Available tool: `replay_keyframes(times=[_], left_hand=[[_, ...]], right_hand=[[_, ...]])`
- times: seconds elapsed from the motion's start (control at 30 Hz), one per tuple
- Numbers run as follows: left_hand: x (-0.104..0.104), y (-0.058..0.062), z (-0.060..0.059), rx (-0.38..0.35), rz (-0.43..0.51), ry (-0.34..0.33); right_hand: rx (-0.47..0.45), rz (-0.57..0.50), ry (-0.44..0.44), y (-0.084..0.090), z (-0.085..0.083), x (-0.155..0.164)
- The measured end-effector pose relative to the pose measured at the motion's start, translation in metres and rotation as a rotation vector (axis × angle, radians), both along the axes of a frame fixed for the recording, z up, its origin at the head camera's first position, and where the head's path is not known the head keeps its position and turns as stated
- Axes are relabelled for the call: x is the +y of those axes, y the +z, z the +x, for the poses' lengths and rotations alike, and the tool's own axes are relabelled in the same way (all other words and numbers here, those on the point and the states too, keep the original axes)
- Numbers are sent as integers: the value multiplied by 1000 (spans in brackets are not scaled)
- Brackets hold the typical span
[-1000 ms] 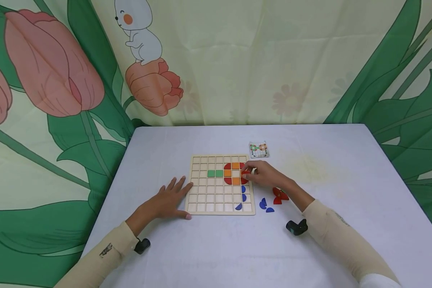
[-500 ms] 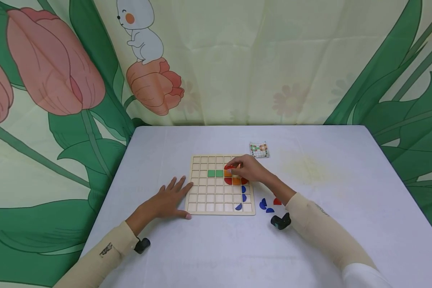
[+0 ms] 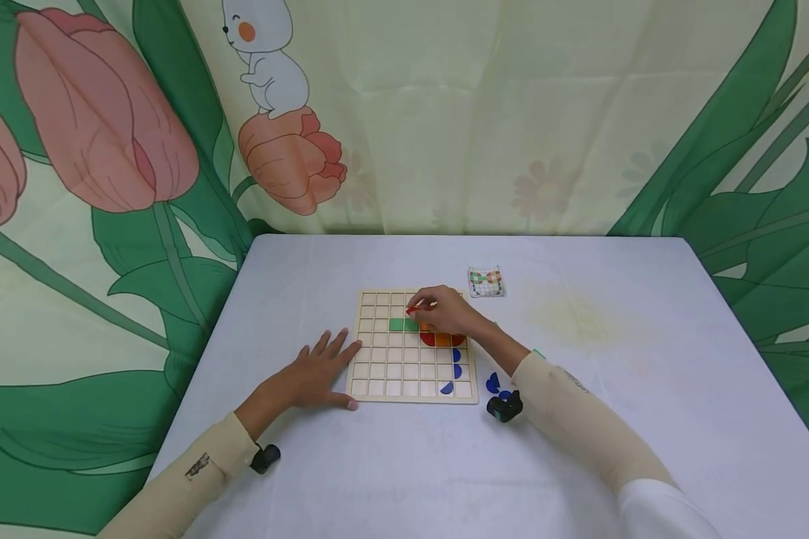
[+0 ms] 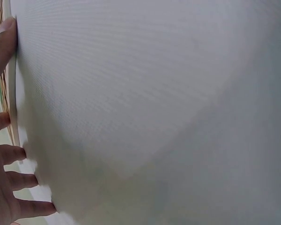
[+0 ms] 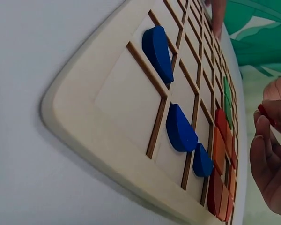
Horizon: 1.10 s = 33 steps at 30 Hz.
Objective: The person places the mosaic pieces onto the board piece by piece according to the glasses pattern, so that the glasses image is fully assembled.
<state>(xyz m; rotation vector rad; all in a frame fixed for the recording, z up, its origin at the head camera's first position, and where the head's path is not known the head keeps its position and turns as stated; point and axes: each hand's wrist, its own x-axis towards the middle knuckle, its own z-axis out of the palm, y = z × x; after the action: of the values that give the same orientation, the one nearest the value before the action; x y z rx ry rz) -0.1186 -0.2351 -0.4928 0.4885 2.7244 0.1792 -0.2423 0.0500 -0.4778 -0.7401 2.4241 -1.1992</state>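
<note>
I have the right grip (image 3: 448, 311) nearly closed, pinching a red piece (image 5: 267, 114) above the gridded board (image 3: 404, 373), near two green squares (image 3: 396, 324); left grip (image 3: 314, 376) spread wide, holding nothing, touching the board's left edge

A pale cream backdrop (image 3: 411, 112) with soft vertical folds hangs behind the bench (image 3: 350, 486), which wears a white cloth (image 3: 647, 419) with a faint yellowish patch (image 3: 575, 314) toward the bench's far right. A large printed pink tulip (image 3: 101, 112) rises left of the bench; a white cartoon animal (image 3: 279, 78) sits on an orange-pink bloom (image 3: 290, 161) above the bench's far-left corner. Broad green leaves (image 3: 721, 112) flank the bench's right. Light falls softly over the bench.
</note>
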Motion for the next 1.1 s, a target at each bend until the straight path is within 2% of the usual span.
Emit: replay_keyframes(times=[0.23, 0.47, 0.63, 1.1], left_hand=[[0, 0, 0, -8, -11, 2], [0, -1, -1, -5, -15, -6], [0, -1, -1, -14, -19, -5], [0, 3, 0, -24, -21, 0]], right_hand=[[22, 11, 7, -1, -5, -15], [10, 43, -53, -8, -11, -28], [18, 102, -101, -11, -14, -37], [112, 227, -108, -8, -11, -41]])
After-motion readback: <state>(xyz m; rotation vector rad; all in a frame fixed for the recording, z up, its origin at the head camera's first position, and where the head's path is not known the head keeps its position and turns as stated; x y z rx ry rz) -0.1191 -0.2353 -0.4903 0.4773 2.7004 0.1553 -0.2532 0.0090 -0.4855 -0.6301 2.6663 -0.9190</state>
